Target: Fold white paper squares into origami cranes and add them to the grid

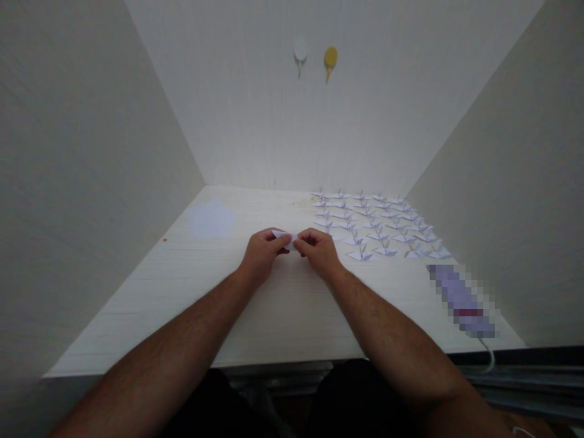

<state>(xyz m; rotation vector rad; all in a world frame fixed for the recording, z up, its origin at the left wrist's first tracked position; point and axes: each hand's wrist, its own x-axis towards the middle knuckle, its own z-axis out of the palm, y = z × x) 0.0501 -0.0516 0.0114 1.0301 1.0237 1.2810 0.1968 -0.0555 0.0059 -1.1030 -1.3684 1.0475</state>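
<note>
Between my two hands is a small piece of folded white paper (279, 233), held just above the middle of the desk. My left hand (263, 252) pinches its left part between thumb and fingers, and a pointed tip sticks out at the upper left. My right hand (319, 248) grips the right end, thumb against the fingertips. Fingers cover much of the paper, so its full shape is hidden. Just beyond my right hand, several folded paper cranes (360, 255) stand in rows on the desk.
White sheets of paper (212, 219) lie at the back left, near a small orange speck (165, 240). A blurred-out oblong object (460, 298) with a white cable (490, 356) lies at the right. Walls enclose the desk (173, 304); a white hook (300, 50) and yellow hook (331, 56) hang behind.
</note>
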